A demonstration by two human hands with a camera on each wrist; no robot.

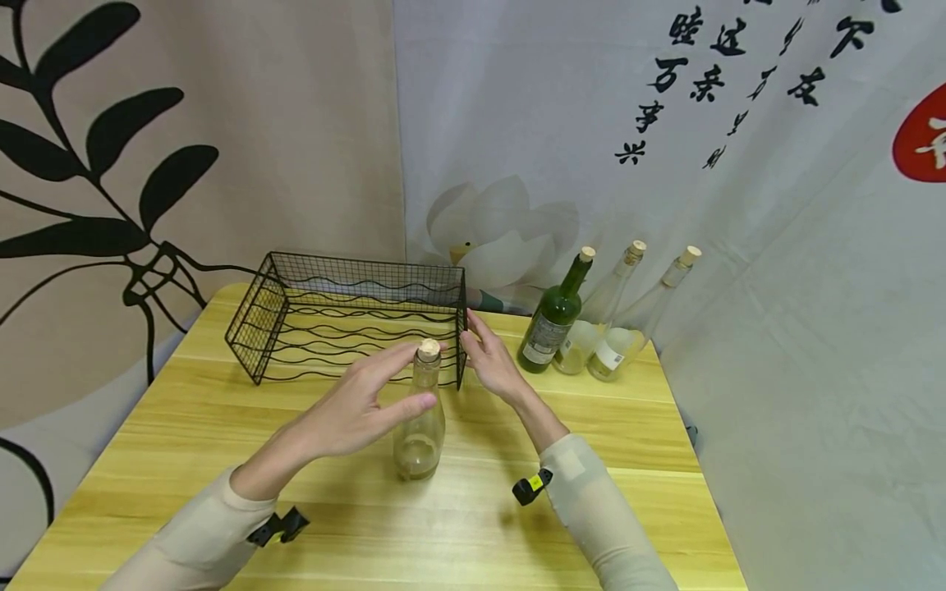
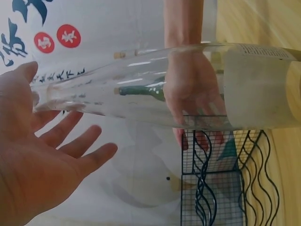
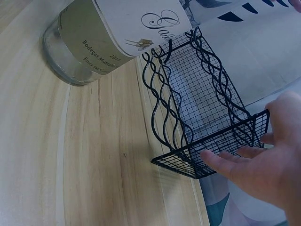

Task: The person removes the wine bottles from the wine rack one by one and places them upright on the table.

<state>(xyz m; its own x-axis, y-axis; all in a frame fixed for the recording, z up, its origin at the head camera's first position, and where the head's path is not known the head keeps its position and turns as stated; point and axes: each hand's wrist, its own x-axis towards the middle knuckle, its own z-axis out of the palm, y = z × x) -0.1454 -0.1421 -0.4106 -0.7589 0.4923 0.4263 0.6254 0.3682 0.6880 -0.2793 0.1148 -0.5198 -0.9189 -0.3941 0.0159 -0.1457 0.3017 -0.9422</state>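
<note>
A clear glass bottle (image 1: 418, 439) with a cork stands upright on the table, its pale label facing the right wrist camera. Beside its neck is my left hand (image 1: 355, 406), fingers spread and thumb apart; in the left wrist view the fingers are not curled round the glass. My right hand (image 1: 493, 361) lies at the right end of a black wire bottle rack (image 1: 347, 332) with wavy shelf wires. In the right wrist view its fingers (image 3: 221, 162) extend along the mesh end panel and appear to touch it. No bottle lies in the rack.
Right of the rack stand a green corked bottle (image 1: 550, 324) and two clear corked bottles, the middle one (image 1: 580, 349) and the right one (image 1: 617, 349). A printed cloth backdrop (image 1: 517, 98) hangs behind the wooden table (image 1: 384, 533).
</note>
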